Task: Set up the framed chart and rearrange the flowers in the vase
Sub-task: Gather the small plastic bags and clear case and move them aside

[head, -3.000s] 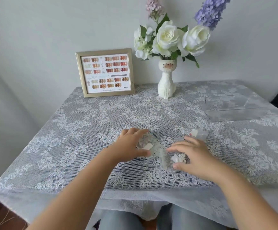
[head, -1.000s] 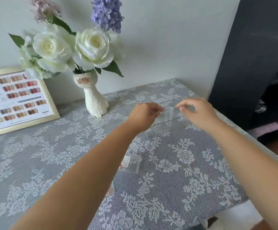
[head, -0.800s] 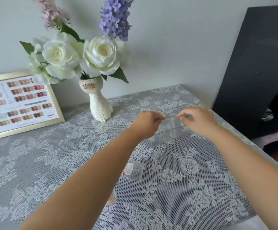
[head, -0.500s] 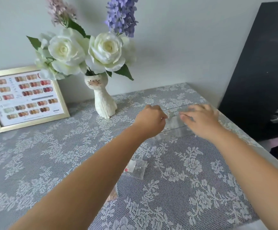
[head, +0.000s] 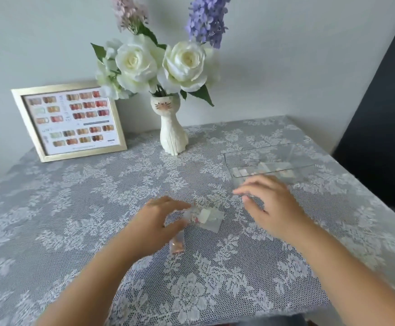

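Note:
The gold-framed chart point(head: 70, 121) of nail colours stands at the back left and leans on the wall. Right of it is a white cat-shaped vase point(head: 171, 135) with white roses point(head: 184, 62), a purple spray point(head: 205, 17) and a pink spray point(head: 128, 10). My left hand point(head: 158, 220) is at mid-table, its thumb and fingers pinching the left end of a small clear packet point(head: 207, 218). Open with fingers spread, my right hand point(head: 269, 208) hovers just right of that packet and holds nothing.
A second small packet point(head: 177, 243) with pinkish contents lies under my left hand's thumb. A clear acrylic tray point(head: 269, 161) holding several packets sits at the back right. A black panel point(head: 380, 114) stands beyond the table's right edge. A lace cloth point(head: 74, 208) covers the table.
Both hands have drawn back from the clear tray to mid-table. Packets now lie in the tray. My left hand has come onto the small clear packet.

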